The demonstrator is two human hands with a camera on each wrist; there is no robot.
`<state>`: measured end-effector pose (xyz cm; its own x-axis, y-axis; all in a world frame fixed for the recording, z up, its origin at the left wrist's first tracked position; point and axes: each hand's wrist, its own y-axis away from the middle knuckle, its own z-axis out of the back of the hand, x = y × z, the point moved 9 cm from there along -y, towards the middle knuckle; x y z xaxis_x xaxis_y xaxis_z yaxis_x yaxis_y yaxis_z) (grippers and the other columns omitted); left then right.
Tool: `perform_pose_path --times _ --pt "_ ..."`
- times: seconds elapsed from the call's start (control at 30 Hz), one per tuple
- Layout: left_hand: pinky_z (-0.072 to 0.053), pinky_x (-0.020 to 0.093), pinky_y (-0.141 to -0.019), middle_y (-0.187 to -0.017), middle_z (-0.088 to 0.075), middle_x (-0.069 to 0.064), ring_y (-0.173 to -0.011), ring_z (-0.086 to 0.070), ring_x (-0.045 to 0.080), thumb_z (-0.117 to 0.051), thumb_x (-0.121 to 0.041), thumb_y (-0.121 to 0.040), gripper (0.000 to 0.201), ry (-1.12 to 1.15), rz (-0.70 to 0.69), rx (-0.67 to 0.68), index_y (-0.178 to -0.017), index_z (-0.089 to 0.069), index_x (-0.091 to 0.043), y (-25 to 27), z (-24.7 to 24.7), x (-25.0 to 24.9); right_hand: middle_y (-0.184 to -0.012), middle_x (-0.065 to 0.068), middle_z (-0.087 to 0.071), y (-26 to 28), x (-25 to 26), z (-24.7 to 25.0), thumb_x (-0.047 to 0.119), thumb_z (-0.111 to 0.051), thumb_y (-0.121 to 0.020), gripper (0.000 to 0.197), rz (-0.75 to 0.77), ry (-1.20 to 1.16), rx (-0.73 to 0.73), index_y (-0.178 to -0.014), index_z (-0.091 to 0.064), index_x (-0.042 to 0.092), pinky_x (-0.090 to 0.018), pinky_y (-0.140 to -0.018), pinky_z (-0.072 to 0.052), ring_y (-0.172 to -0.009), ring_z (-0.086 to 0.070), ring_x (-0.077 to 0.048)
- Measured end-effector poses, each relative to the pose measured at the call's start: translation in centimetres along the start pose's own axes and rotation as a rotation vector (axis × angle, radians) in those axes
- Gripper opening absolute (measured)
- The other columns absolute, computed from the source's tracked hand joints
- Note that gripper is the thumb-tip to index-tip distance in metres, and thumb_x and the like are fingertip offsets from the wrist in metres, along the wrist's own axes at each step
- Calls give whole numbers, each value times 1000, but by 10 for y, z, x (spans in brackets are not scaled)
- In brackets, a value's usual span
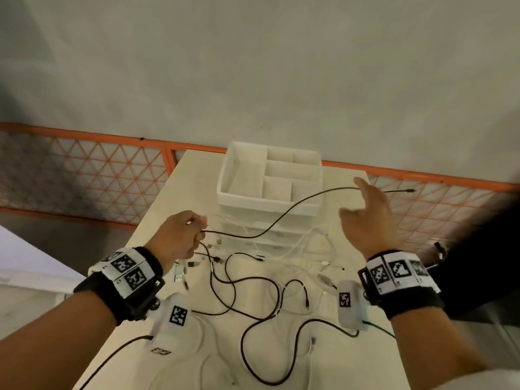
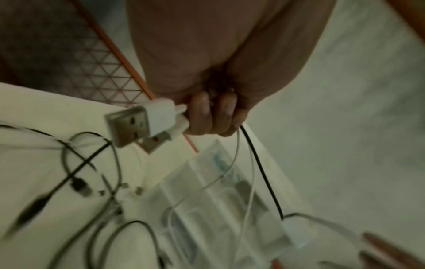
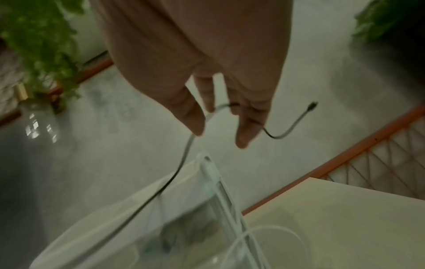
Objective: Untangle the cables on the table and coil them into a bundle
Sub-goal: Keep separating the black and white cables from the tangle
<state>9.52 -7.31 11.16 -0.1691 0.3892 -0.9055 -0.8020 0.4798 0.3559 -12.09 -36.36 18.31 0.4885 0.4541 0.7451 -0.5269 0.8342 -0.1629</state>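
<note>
A black cable [image 1: 281, 218] hangs in the air between my hands over a tangle of black and white cables [image 1: 253, 291] on the white table [image 1: 351, 361]. My left hand [image 1: 194, 226] is a fist. In the left wrist view its fingers [image 2: 214, 112] curl round white USB plugs [image 2: 151, 120], a white lead and the black cable [image 2: 262, 167]. My right hand [image 1: 355, 198] is raised at the right with straight fingers. The black cable [image 3: 184, 158] lies across those fingers [image 3: 248, 127], and its small plug [image 3: 312, 105] sticks out past them.
A white drawer unit with a divided top tray [image 1: 270, 175] stands at the table's far side, with white leads draped down its front. Two white tagged boxes [image 1: 177, 313] [image 1: 347, 302] lie near me. An orange mesh railing [image 1: 84, 170] runs behind; a plant [image 3: 46, 45] and bottle [image 3: 39, 120] stand beyond.
</note>
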Motion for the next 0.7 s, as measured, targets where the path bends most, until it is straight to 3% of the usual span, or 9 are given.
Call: perform_pose_path --times 0.03,0.1,0.13,0.2,0.3,0.33,0.4,0.5,0.7 --pt "-24 18 -37 -62 -45 2 -40 -30 9 -48 -16 -99 15 37 -10 31 -88 -56 -10 5 -5 -10 -154 -11 -37 11 0 -8 6 -62 -87 67 -25 38 41 -149 -45 23 -22 -103 -40 -121 -58 -24" --pt "-24 19 -37 -61 -47 2 -40 -30 9 -47 -13 -99 14 52 -46 113 -89 -57 -9 15 -18 -31 -144 -11 -41 36 18 -24 7 -66 -81 69 63 15 46 -145 -48 25 -36 -97 -52 -94 -65 -24" --pt "-24 20 -38 -61 -49 2 -40 -31 9 -47 -13 -99 14 44 -62 158 -90 -57 -9 21 -26 -39 -134 -7 -47 51 35 -36 10 -70 -80 66 162 -33 78 -141 -52 28 -37 -87 -56 -78 -61 -14" --pt "-25 20 -39 -62 -51 3 -42 -32 9 -47 -12 -100 14 53 -83 243 -91 -57 -9 31 -43 -51 -108 4 -55 82 66 -69 23 -75 -81 57 344 -78 227 -133 -56 36 -32 -67 -55 -65 -47 -1" --pt "-26 19 -38 -62 -55 4 -42 -35 9 -48 -12 -101 14 119 -93 343 -93 -58 -7 38 -60 -57 -69 10 -53 102 90 -94 38 -68 -89 9 450 -13 253 -91 -65 30 -34 -57 -48 -59 -48 -6" --pt "-26 20 -38 -62 -55 3 -42 -35 9 -48 -14 -101 14 123 -90 361 -93 -57 -7 38 -61 -55 -59 9 -49 98 88 -93 38 -66 -92 20 445 -16 213 -76 -62 27 -34 -54 -45 -55 -47 -8" --pt "-24 21 -40 -64 -54 3 -43 -34 9 -47 -16 -101 15 91 -75 369 -95 -57 -7 36 -55 -46 -45 9 -45 83 75 -81 38 -65 -95 32 370 -32 154 -65 -57 29 -28 -49 -39 -45 -42 -9" --pt "-23 21 -41 -66 -51 3 -44 -31 9 -45 -14 -102 16 97 -6 351 -93 -56 -7 30 -42 -24 -41 14 -48 60 56 -59 39 -66 -94 30 269 -2 115 -67 -66 27 -25 -49 -36 -42 -43 -10" --pt "-24 19 -39 -66 -49 0 -43 -30 7 -46 -18 -102 20 202 101 438 -98 -59 -3 31 -46 0 -40 20 -50 42 40 -50 41 -64 -94 33 137 43 140 -63 -62 32 -25 -56 -35 -45 -46 -10"
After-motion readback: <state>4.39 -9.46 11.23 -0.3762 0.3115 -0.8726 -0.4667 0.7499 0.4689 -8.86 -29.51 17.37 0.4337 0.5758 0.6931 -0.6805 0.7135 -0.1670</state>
